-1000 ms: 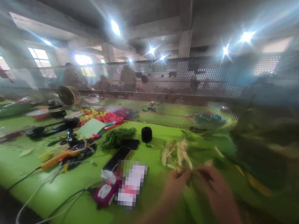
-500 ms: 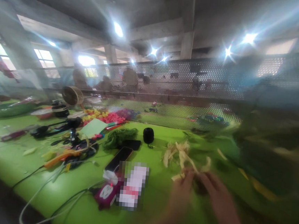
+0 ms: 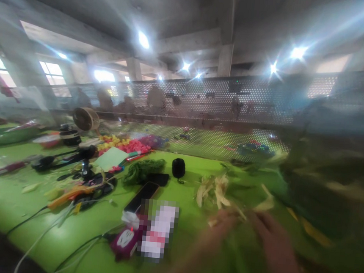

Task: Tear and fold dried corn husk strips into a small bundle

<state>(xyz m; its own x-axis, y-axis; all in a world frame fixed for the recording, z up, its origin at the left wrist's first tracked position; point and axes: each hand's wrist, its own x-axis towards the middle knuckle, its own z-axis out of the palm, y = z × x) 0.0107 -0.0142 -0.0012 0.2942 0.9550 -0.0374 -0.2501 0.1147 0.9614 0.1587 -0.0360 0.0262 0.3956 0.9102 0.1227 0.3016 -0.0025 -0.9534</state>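
Note:
My left hand and my right hand are low at the right of the green table, close together and smeared by motion. Between them lies a blurred green leafy mass; I cannot make out the fingers or what they hold. Just beyond the hands lies a heap of pale dried husk strips.
A black phone, a magenta charger with white cables, an orange tool, green yarn and a black spool lie left of my hands. A perforated metal screen closes the table's far side; people sit behind it.
Both hands stayed together at the lower right and slid slightly down and right; they are more blurred now. The view shifted a little.

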